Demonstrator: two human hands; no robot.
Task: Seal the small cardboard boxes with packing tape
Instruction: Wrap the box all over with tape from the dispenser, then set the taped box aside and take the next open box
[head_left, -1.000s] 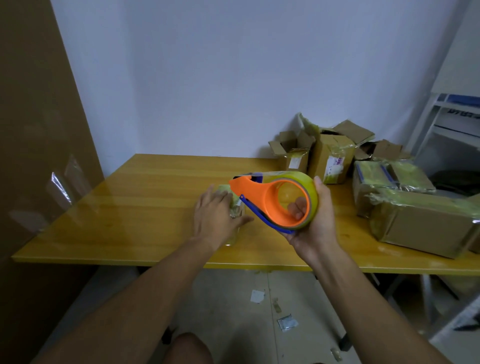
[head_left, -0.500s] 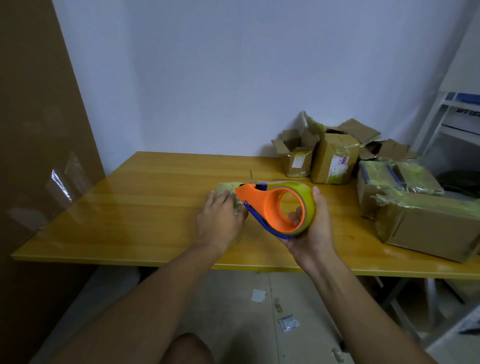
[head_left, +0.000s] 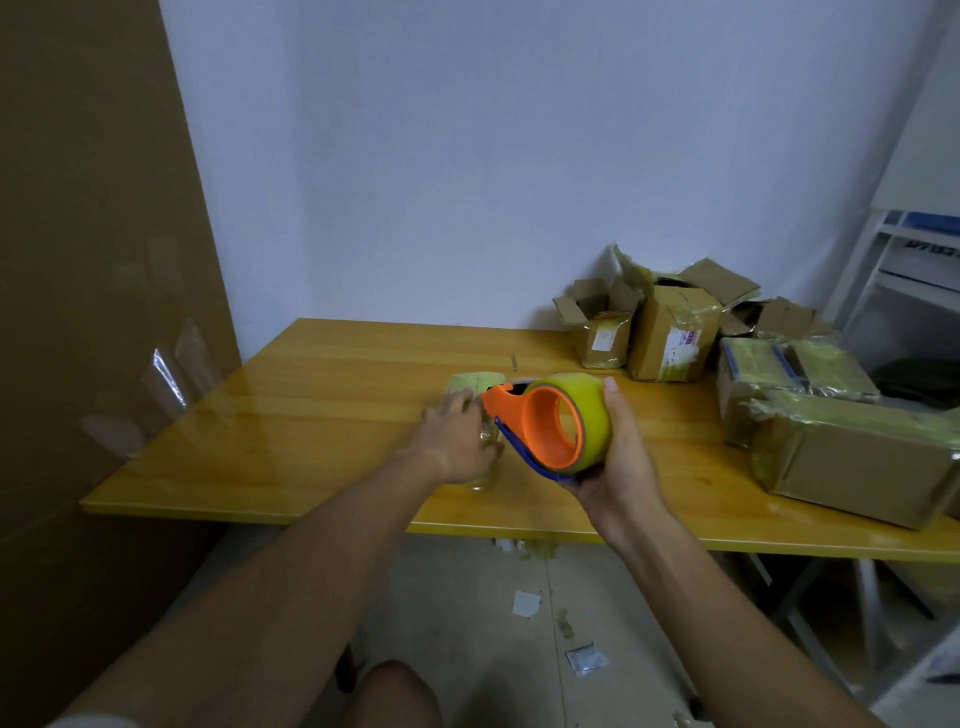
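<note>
Left hand (head_left: 457, 447): rests on top of a small tape-wrapped box, fingers spread over it and bent down around its sides, holding it on the table.
Small box (head_left: 475, 387): directly under the left hand, mostly hidden by it; only its pale yellow-green far end shows beyond the fingertips. It sits on the table just left of the dispenser's orange nose.
Right hand (head_left: 621, 462): gripping the tape dispenser from below and behind, palm cupping the roll, thumb laid up along the roll's right side.
Tape dispenser (head_left: 545, 426): orange frame with a blue lower edge, held above the table just to the right of the left hand, its pointed end reaching toward the small box. Whether it touches the box cannot be told.
Tape roll (head_left: 592, 410): yellow-green, seated on the dispenser, against the right palm.
Table (head_left: 311, 405): glossy yellow wood, beneath both hands.
Other boxes (head_left: 670, 332): cardboard boxes, some with open flaps, well beyond and right of the right hand, against the wall.
Large box (head_left: 852, 462): right of the right hand, apart from it, with crumpled tape on top.
Floor (head_left: 467, 613): below the table edge, with scraps of paper and tape.
</note>
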